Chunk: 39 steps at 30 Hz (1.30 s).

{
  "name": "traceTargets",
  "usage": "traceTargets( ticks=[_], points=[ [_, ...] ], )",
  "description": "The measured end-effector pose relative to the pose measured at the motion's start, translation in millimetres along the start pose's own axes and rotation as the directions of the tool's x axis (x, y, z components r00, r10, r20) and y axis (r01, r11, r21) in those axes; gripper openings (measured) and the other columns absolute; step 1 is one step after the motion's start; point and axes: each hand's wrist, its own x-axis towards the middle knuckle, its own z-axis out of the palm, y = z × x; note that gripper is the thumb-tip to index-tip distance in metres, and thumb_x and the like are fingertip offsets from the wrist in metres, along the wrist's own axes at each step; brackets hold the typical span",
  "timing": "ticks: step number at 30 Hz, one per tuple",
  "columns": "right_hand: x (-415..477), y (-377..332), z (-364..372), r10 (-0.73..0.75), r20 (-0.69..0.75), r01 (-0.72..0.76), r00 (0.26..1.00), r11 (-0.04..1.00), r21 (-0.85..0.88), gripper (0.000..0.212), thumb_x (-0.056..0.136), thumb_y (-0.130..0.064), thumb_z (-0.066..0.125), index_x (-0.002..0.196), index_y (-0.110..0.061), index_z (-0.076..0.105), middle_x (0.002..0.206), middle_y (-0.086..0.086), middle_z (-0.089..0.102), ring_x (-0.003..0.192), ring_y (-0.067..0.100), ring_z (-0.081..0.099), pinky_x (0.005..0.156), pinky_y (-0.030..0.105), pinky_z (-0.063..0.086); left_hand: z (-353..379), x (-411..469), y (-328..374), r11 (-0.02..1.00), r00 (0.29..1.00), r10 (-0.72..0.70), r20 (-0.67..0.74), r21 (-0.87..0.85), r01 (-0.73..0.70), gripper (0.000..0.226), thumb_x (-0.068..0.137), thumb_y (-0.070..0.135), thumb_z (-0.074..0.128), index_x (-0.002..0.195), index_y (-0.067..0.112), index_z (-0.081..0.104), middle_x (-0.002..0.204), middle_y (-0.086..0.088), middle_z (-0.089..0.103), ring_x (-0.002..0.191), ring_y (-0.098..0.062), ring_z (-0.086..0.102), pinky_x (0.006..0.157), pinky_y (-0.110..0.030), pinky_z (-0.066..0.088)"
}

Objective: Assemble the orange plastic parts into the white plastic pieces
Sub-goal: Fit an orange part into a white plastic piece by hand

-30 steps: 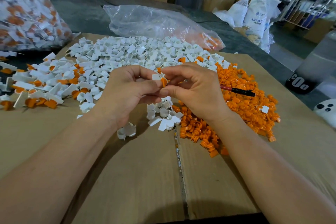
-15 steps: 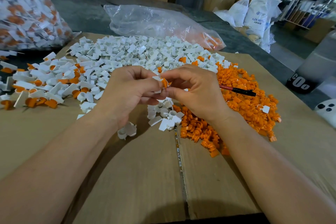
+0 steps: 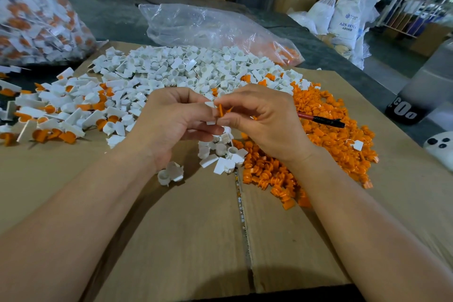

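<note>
We pinch the orange part [image 3: 220,111] upright in our right hand [image 3: 263,121], touching the white piece [image 3: 210,122] gripped in our left hand [image 3: 171,122] just beside it, over the cardboard [image 3: 196,228].

Ref: cardboard sheet [image 3: 171,240].
- Far half: heap of cup pieces [image 3: 196,68].
- Right side: pile of plug parts [image 3: 331,135], with a pen [image 3: 321,119] lying on it.
- Left edge, spilling off it: assembled units [image 3: 56,115].
- Behind far edge: slack bag [image 3: 208,27].
- Off far-left corner: full bag [image 3: 36,12].
- Above centre: left hand [image 3: 169,122] holds one cup piece [image 3: 210,122]. Right hand [image 3: 264,122] holds one plug part [image 3: 220,110] against it.
</note>
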Motion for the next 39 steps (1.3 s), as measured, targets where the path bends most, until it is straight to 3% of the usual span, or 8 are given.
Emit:
traceTargets(
  ticks=[9,12,17,20,24,27,39],
  points=[
    [0.3,2.4,3.6,-0.118,-0.024,0.115,0.993,0.988,-0.102,0.018,0.074,-0.008,0.070,0.091,-0.002,0.071,0.078,0.010,0.069,0.071,0.022,0.064,0.064,0.033,0.052,0.4,-0.3,-2.0,0.999,1.000,-0.007,-0.009,-0.038,0.006,0.017,0.074,-0.004,0.065,0.065,0.008,0.057,0.058,-0.008,0.068,0.053,-0.020,0.068,0.046,-0.020,0.053],
    [-0.8,2.7,5.4,-0.031,-0.045,0.030,0.999,0.999,-0.022,0.023,0.073,-0.009,0.071,0.096,-0.003,0.071,0.080,0.007,0.068,0.073,0.020,0.063,0.066,0.032,0.053,0.2,0.3,-2.5,0.999,1.000,0.006,-0.020,-0.032,-0.007,0.017,0.075,-0.003,0.065,0.066,0.008,0.057,0.058,-0.008,0.068,0.053,-0.019,0.068,0.049,-0.021,0.055],
    [-0.6,3.6,6.1,0.143,0.007,-0.143,0.990,0.979,0.145,0.041,0.071,-0.003,0.072,0.110,-0.012,0.062,0.086,-0.006,0.058,0.073,-0.006,0.059,0.076,0.019,0.053,-1.3,2.7,-2.2,0.999,0.999,-0.005,-0.044,-0.036,0.003,0.015,0.074,-0.003,0.066,0.068,0.008,0.057,0.058,-0.006,0.068,0.053,-0.018,0.067,0.052,-0.025,0.055],
    [-1.0,3.4,5.0,0.146,0.031,-0.149,0.989,0.976,0.159,0.045,0.072,-0.003,0.072,0.109,-0.022,0.057,0.086,-0.009,0.057,0.075,-0.006,0.059,0.077,0.018,0.053,-1.6,3.1,-2.2,0.999,0.999,-0.015,-0.046,-0.031,0.013,0.015,0.074,-0.003,0.066,0.067,0.009,0.059,0.059,-0.006,0.069,0.053,-0.018,0.068,0.054,-0.026,0.056],
    [-0.9,3.5,5.0,0.158,0.027,-0.160,0.987,0.977,0.141,0.037,0.073,-0.003,0.072,0.107,-0.016,0.063,0.087,-0.003,0.059,0.075,-0.006,0.058,0.075,0.012,0.050,-1.9,3.2,-1.5,1.000,0.999,-0.016,-0.040,-0.022,0.015,0.016,0.073,-0.002,0.067,0.066,0.009,0.059,0.060,-0.007,0.069,0.055,-0.020,0.069,0.056,-0.027,0.056],
    [-1.1,2.6,4.6,0.160,0.023,-0.162,0.987,0.976,0.143,0.038,0.074,-0.004,0.072,0.105,-0.022,0.060,0.086,-0.004,0.059,0.076,-0.006,0.057,0.074,0.010,0.048,-1.7,3.0,-1.5,1.000,0.999,-0.016,-0.038,-0.016,0.016,0.016,0.073,-0.002,0.067,0.066,0.010,0.059,0.061,-0.009,0.069,0.057,-0.020,0.069,0.057,-0.027,0.057],
    [-1.2,-1.4,1.7,0.177,0.000,-0.175,0.984,0.976,0.129,0.026,0.073,-0.004,0.072,0.098,-0.010,0.069,0.084,-0.001,0.062,0.077,0.003,0.060,0.073,0.020,0.053,-0.4,1.5,-2.3,0.998,0.997,0.067,-0.034,0.024,-0.066,0.015,0.063,0.004,0.073,0.063,0.012,0.061,0.065,-0.012,0.070,0.064,-0.024,0.071,0.056,-0.026,0.057]
  ],
)
